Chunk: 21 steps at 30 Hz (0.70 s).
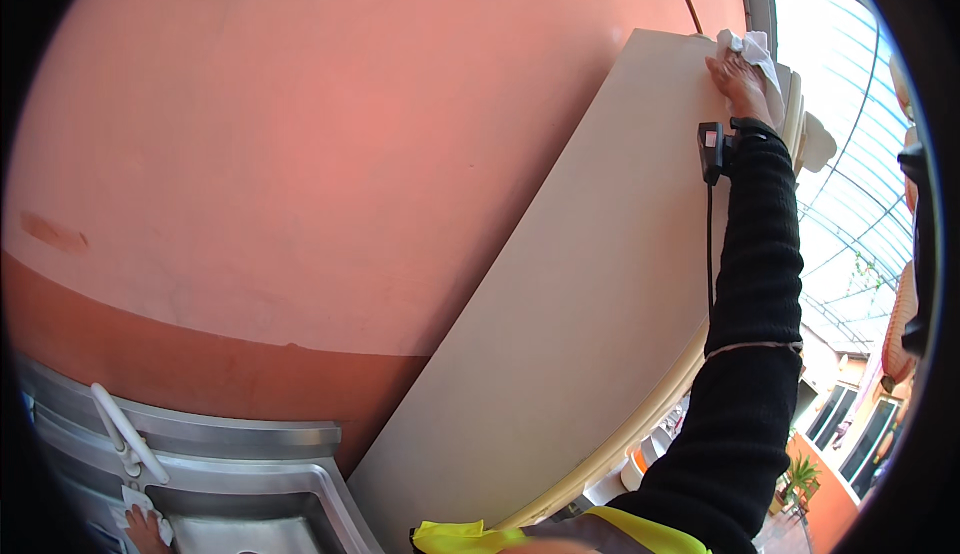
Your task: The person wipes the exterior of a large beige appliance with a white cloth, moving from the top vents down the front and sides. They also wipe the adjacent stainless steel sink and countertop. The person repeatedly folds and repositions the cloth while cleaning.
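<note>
My right arm, in a black sleeve, reaches far up along a tall pale cabinet [560, 284]. There my right hand [738, 82] presses a crumpled white cloth [757, 51] against the upper part of its side panel, close to the edge. A black box-shaped device [711, 149] with a cable is strapped at that wrist. Low at the left, my left hand [147, 531] is partly cut off by the frame. Its fingers lie on another white cloth [135, 502] at the rim of a steel sink [325, 484].
A white tap [130, 434] stands over the sink. Behind it rises a pink wall [300, 154] with a darker orange lower band. Beyond the cabinet are a translucent ribbed roof [840, 84], a potted plant [800, 476] and windows. An orange-and-white container [633, 469] shows below my arm.
</note>
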Each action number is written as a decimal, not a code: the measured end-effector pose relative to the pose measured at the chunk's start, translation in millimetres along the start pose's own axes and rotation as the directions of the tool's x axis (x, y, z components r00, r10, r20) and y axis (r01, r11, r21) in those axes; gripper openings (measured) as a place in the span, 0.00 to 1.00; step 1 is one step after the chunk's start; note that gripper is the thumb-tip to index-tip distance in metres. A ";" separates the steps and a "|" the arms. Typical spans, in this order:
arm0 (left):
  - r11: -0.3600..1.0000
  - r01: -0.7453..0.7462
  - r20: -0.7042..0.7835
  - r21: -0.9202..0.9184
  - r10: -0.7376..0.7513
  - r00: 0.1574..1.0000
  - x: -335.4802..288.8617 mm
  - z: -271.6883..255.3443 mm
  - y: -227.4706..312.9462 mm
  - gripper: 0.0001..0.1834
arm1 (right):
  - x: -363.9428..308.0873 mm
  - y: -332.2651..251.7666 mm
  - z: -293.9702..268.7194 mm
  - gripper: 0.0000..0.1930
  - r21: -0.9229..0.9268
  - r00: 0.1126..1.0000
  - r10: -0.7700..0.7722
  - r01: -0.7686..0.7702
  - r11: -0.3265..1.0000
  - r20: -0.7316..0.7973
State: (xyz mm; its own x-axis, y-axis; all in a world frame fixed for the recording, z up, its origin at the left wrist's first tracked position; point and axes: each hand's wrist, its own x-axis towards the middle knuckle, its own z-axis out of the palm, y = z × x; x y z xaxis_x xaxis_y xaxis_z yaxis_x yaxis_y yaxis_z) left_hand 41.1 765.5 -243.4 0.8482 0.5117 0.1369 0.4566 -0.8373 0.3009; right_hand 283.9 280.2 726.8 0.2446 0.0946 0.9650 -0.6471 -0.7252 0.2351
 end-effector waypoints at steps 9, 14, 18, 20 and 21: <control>0.999 0.012 0.055 0.031 -0.013 0.998 4.6 -2.9 7.5 0.28 | 4.0 -46.6 19.4 0.40 -0.011 0.995 -0.076 0.077 0.997 0.066; 0.997 -0.012 0.024 0.070 0.010 1.000 4.3 1.9 5.4 0.27 | 16.7 -54.6 36.9 0.38 -0.060 0.994 -0.104 0.103 0.993 -0.020; 0.996 -0.024 -0.017 0.084 0.025 1.000 4.4 7.0 2.4 0.26 | 25.6 -66.6 42.4 0.38 -0.038 0.990 -0.138 0.138 0.990 0.012; 0.996 -0.002 0.022 0.084 0.001 1.000 2.7 6.8 2.7 0.27 | 28.5 -73.1 45.4 0.38 -0.083 0.985 -0.171 0.171 0.982 0.007; 0.996 0.011 0.040 0.084 -0.014 0.999 1.3 5.8 3.8 0.27 | 30.1 -76.8 47.2 0.37 -0.058 0.982 -0.188 0.188 0.980 0.005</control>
State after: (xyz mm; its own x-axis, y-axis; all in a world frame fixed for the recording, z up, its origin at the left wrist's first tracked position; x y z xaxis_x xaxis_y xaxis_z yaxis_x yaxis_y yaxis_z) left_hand 45.5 761.8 -247.5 0.8517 0.5154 0.0952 0.4864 -0.8449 0.2224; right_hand 375.1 306.6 732.3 0.3653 0.2259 0.9031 -0.6305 -0.6537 0.4186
